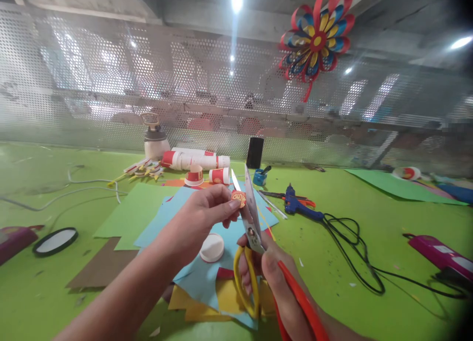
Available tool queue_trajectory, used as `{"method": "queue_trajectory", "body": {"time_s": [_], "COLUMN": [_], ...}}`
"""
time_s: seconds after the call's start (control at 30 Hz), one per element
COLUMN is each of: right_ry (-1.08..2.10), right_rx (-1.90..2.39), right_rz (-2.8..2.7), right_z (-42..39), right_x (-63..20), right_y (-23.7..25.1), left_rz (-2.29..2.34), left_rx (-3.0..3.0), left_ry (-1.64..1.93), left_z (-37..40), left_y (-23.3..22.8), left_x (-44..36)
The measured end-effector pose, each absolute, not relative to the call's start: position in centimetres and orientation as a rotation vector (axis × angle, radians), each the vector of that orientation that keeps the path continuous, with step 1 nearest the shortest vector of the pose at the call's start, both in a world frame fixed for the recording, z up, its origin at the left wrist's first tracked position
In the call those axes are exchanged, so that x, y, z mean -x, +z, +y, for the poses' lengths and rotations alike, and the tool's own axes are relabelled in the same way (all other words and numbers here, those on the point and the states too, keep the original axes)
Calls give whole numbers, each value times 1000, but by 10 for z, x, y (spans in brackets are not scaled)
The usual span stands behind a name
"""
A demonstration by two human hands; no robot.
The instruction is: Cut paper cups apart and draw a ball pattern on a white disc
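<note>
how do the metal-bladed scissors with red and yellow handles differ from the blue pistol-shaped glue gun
The scissors are in the right hand, while the glue gun lies on the green tabletop, untouched. The scissors mix silvery blades with red and yellow handles, whereas the glue gun's body is mostly blue. The scissors have no cord; the glue gun trails a thin black cable. Both are hand tools.

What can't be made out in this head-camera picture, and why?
All in the head view:
Paper piece: print small, partly covered by the left hand.
Scissors: red handle cut off by the bottom edge.
Magenta tool: cut off by the left edge.
Pinkish shapes: blurred, screened by the perforated panel.
</note>
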State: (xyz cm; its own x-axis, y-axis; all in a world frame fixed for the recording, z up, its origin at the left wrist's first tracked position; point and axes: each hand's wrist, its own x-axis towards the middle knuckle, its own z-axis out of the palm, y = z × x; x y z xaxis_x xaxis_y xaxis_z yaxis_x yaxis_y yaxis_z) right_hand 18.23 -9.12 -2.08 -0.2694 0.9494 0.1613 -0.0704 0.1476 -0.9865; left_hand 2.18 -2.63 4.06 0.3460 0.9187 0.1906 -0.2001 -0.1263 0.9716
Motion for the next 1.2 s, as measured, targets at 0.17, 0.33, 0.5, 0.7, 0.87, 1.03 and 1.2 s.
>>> {"method": "queue_trajectory", "body": {"time_s": [0.17,0.33,0.5,0.7,0.87,1.03,1.2], "right_ry": [1304,1288,1324,1368,1363,1386,1390], "right_rx": [892,908,896,904,920,889,901], "right_rz": [-1452,-1438,-1400,-1368,-1371,-1324,-1304], "right_z": [-92,-93,-93,-95,-94,-93,-94], "right_x": [-183,-182,-181,-180,-181,-180,-180], "right_y": [-20,-19,-18,-17,-17,-19,-19], "left_rz": [712,709,712,727,729,740,740], "left_rx": [-1369,-1353,-1365,-1352,-1345,-1338,-1338], "left_ry": [1120,1121,1124,1130,1127,1118,1118], "left_z": [-27,-27,-27,-25,-25,-26,-26], "left_y": [41,40,39,39,40,41,42], "left_x": [-21,-21,-21,-21,-22,-22,-21]}}
